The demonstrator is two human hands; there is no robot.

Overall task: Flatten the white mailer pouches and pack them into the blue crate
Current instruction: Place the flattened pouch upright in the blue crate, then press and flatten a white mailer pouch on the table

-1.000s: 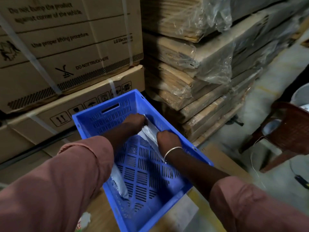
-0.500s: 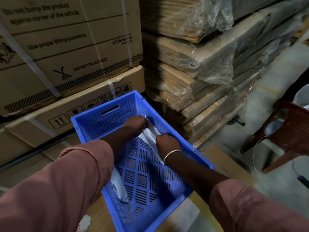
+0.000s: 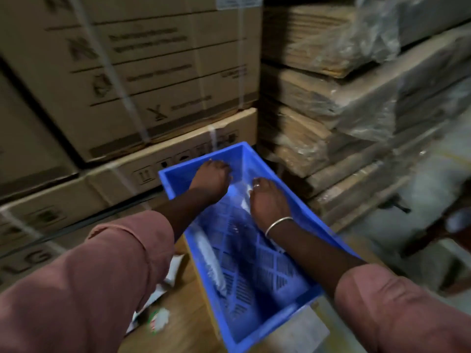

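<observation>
Wood-grain board [image 3: 188, 301] carries the blue crate [image 3: 175, 182], with cardboard boxes [image 3: 153, 72] stacked far left and plastic-wrapped flat stacks [image 3: 356, 98] far right. At the crate's far end lies a white mailer pouch [image 3: 240, 193]. The right hand [image 3: 267, 202] presses it palm down, fingers fairly straight. The left hand [image 3: 211, 179] curls beside it, its grip lost in blur. Another pouch [image 3: 210, 261] lies along the left wall.

I've got the brown bench [image 3: 186, 317] carrying the blue crate [image 3: 267, 323], white pouches [image 3: 174, 270] lying loose just left of it.
</observation>
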